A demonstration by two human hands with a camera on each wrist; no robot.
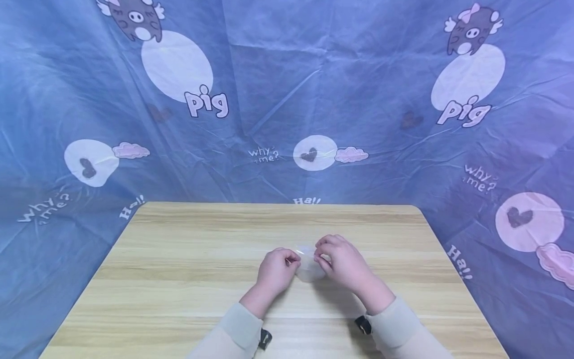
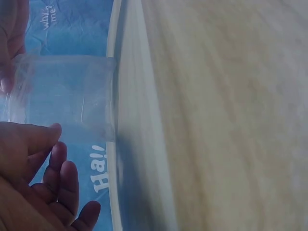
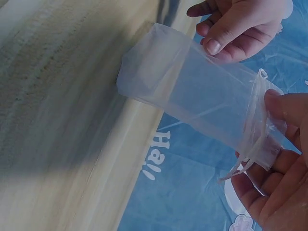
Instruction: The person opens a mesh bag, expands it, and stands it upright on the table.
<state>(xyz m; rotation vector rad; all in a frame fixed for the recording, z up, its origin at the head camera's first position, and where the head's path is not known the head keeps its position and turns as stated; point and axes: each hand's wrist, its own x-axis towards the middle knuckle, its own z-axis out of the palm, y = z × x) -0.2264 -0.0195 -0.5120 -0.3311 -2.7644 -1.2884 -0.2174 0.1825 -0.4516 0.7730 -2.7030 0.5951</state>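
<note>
A small translucent drawstring bag (image 1: 308, 271) is held upright between both hands, low over the wooden table. My left hand (image 1: 275, 271) pinches its left side edge between thumb and forefinger; the other fingers curl loosely below in the left wrist view. At the bag's top, my right hand (image 1: 345, 262) grips the gathered mouth, thumb on one face and fingers behind. A thin white cord (image 3: 260, 137) runs along that mouth, its loose end hanging by the right fingers. The see-through bag (image 3: 207, 96) looks flat, with nothing visible inside.
The light wood-grain table (image 1: 179, 279) extends around both hands. A blue printed cloth (image 1: 278, 109) hangs behind it and along both sides. Black clips or straps (image 1: 363, 325) show by the sleeve cuffs.
</note>
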